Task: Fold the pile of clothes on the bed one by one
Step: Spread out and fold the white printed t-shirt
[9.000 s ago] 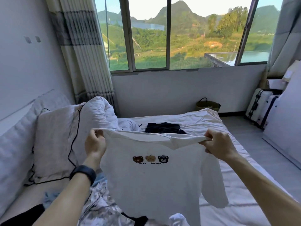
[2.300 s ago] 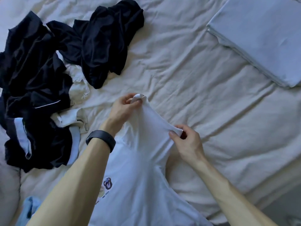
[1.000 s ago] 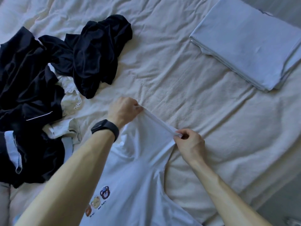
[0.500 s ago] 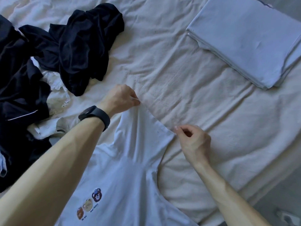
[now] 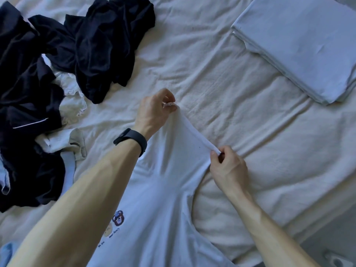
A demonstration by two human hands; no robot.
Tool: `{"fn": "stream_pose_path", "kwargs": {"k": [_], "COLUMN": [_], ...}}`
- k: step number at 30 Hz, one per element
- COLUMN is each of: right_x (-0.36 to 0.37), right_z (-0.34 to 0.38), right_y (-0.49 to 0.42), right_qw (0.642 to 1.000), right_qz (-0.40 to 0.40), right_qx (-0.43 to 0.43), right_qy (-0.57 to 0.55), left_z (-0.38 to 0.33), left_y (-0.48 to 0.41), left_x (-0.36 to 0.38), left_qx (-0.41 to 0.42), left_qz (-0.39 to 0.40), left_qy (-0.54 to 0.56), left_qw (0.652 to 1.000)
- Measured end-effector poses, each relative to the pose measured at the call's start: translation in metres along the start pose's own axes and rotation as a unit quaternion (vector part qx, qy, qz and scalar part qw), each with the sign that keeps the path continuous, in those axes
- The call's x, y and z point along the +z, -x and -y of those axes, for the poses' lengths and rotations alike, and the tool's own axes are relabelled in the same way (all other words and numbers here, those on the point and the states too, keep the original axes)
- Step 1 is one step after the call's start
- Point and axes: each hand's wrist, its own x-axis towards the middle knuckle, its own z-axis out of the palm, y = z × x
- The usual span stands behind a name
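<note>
Here the white shirt's [image 5: 163, 209] sleeve hem stretches between left hand [image 5: 154, 110] and right hand [image 5: 228, 168].

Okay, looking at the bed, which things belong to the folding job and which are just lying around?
In the job: white T-shirt, one edge pinched between left hand and right hand; heap of dark clothes, unfolded.
Lying about: folded pale stack, upper right, possibly already done; black wristband on the left wrist.

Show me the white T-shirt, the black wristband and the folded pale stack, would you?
white T-shirt [image 5: 163, 209], head view, plain fabric beside the bear print.
black wristband [image 5: 132, 140], head view, middle of the band.
folded pale stack [image 5: 300, 41], head view, its top layer.
</note>
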Motion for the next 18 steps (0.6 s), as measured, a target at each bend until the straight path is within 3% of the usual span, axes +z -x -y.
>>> {"fn": "stream_pose_path", "kwargs": {"k": [3,9,13,16,18], "right_x": [0.001,-0.009,-0.007,-0.006,-0.005], "right_z": [-0.003,0.0,0.001,0.008,0.012], "right_y": [-0.004,-0.004,0.0,0.018,0.042], "right_qw": [0.999,0.99,0.977,0.939,0.923], "right_qz": [0.016,0.119,0.155,0.121,0.091], "right_qx": [0.008,0.049,0.112,0.134,0.107], "right_qy": [0.033,0.064,-0.092,-0.293,-0.357], "left_z": [-0.005,0.007,0.014,0.004,-0.004], "left_y": [-0.002,0.027,0.033,0.044,0.07], "left_x": [0.008,0.007,-0.003,-0.024,-0.044], "left_qx": [-0.039,-0.15,-0.136,-0.108,-0.104], "left_qz": [0.062,0.044,0.055,0.048,0.042], "left_qy": [0.034,0.114,0.027,0.104,0.196], "left_qw": [0.997,0.981,0.989,0.988,0.974]}}
